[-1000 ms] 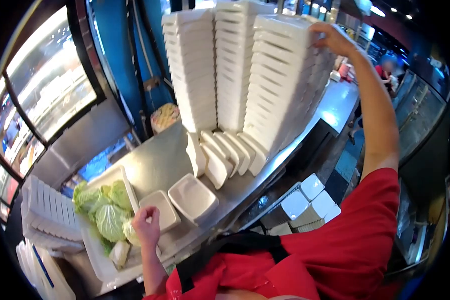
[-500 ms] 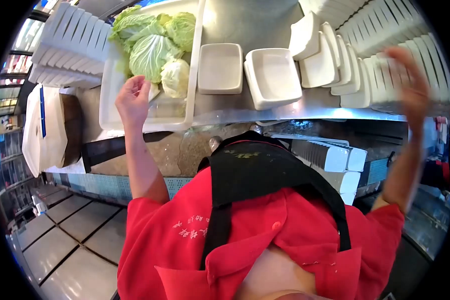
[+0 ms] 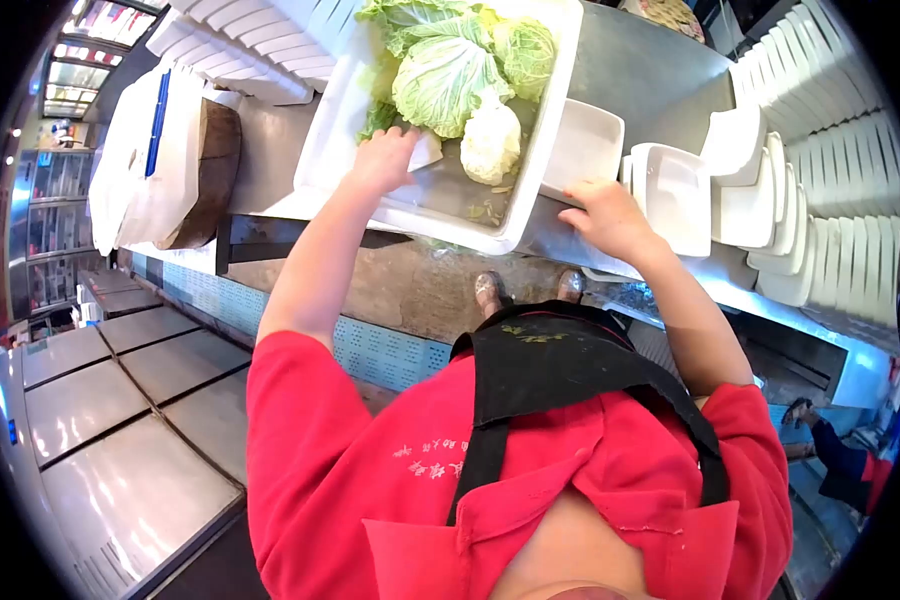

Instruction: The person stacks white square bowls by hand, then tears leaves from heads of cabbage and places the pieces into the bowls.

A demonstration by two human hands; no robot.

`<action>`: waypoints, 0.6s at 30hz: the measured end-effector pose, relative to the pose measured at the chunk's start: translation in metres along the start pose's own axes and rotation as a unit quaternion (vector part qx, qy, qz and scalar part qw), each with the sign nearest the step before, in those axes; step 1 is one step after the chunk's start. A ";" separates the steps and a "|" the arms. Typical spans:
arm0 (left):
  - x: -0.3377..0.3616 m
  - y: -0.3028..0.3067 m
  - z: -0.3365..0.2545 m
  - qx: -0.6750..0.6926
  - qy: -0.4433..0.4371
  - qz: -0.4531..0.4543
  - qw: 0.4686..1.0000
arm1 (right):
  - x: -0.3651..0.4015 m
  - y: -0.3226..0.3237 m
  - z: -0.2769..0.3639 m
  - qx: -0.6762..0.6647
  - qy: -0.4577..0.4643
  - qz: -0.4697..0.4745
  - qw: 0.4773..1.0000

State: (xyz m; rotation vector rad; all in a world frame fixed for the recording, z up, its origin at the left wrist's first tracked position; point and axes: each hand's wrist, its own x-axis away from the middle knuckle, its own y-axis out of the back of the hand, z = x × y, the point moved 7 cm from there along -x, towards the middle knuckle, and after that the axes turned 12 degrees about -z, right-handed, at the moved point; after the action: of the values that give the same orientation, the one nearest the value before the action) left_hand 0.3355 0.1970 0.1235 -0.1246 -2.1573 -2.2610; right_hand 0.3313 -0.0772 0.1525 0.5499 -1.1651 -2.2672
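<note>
**The left hand [image 3: 385,160] is in the tray [image 3: 548,130], the right hand [image 3: 613,220] is at a square dish [image 3: 590,140]**

The left hand reaches over the near side of the tray, with its fingers bent downward. They are at a pale piece [image 3: 427,150], but it cannot be told whether they grip it. The right hand is partly open, its thumb apart from the fingers. The fingertips are at the near edge of the square dish; contact is not clear, and no thing is seen inside the hand.

In the tray, the green cabbage [image 3: 445,80] lies toward the far side. A cabbage heart [image 3: 490,140] lies nearer, to the right of the pale piece. The tray stands on the metal counter [image 3: 650,60], with the square dish just beside it. Farther right are a deeper dish [image 3: 675,195], leaning dishes [image 3: 750,190] and tall stacks [image 3: 840,170].
</note>
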 end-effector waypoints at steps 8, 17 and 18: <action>0.005 0.001 0.041 0.446 0.126 0.089 0.881 | -0.031 0.059 0.045 -0.134 -0.029 -0.104 0.985; 0.016 0.073 -0.013 0.797 0.102 0.046 0.594 | -0.120 0.020 0.091 -0.285 0.034 -0.083 0.954; 0.014 0.069 -0.008 0.795 0.146 0.018 0.589 | -0.122 0.014 0.086 -0.301 0.004 -0.048 0.953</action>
State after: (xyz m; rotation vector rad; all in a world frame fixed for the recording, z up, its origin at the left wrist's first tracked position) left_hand 0.3259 0.1866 0.1931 0.2149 -2.8135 0.3353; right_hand 0.3809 0.0443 0.2253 0.3716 -0.3976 -2.5290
